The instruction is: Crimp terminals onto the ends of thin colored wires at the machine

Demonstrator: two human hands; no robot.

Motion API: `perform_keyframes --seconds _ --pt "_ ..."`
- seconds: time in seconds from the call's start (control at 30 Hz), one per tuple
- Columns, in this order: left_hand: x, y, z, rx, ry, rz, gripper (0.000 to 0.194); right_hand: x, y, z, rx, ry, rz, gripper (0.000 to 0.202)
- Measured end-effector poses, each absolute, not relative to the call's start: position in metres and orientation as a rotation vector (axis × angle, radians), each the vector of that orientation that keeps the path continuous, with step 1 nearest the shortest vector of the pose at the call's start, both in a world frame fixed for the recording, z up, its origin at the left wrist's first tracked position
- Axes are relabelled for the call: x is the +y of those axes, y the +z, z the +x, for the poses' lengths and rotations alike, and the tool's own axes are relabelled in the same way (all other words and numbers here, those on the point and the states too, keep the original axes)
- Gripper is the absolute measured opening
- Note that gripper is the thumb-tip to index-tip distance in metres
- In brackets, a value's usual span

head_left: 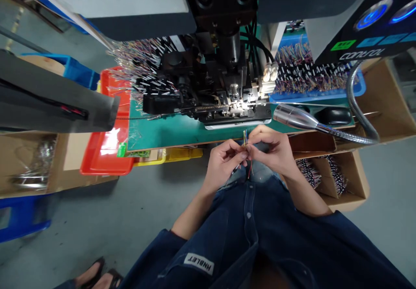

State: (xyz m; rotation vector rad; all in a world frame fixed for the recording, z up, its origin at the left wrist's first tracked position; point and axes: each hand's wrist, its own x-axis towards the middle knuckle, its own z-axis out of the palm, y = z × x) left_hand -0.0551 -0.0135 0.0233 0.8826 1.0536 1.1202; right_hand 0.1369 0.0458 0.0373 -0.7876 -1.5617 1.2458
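Observation:
Between my two hands, just off the green bench edge, is a small bundle of thin coloured wires. My left hand pinches the bundle from the left, its fingers closed. From the right, my right hand closes thumb and fingertips on the same wires. Some wire ends stick up above the fingertips, and a few reddish ones hang below. Beyond the hands stands a black machine with a brightly lit working point.
Red trays lie at the left. A blue bin of wires sits behind right. The metal lamp reaches in near my right hand. Cardboard boxes stand at the right. A person's feet show at bottom left.

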Motion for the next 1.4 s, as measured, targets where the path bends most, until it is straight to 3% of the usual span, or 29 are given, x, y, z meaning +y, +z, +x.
perform_keyframes --seconds 0.3,0.6,0.8,1.03,1.3,1.4 --pt "-0.015 0.023 -0.055 1.097 1.162 0.831 0.037 0.042 0.028 0.137 -1.409 1.406 -0.824 0.015" --pt "-0.014 0.023 -0.06 1.209 1.136 1.009 0.026 0.039 0.037 0.135 -1.591 1.225 -0.787 0.014" --pt "-0.014 0.029 -0.06 1.183 1.146 0.929 0.032 0.045 0.031 0.13 -1.334 1.237 -0.829 0.01" --pt "-0.017 0.021 -0.055 1.159 1.175 0.76 0.043 0.035 0.027 0.135 -1.43 1.345 -0.81 0.013" --pt "-0.018 0.025 -0.058 1.081 1.13 0.823 0.04 0.036 0.034 0.133 -1.545 1.328 -0.737 0.02" --pt "-0.02 0.026 -0.061 1.096 1.16 0.889 0.038 0.041 0.04 0.131 -1.508 1.212 -0.787 0.013"
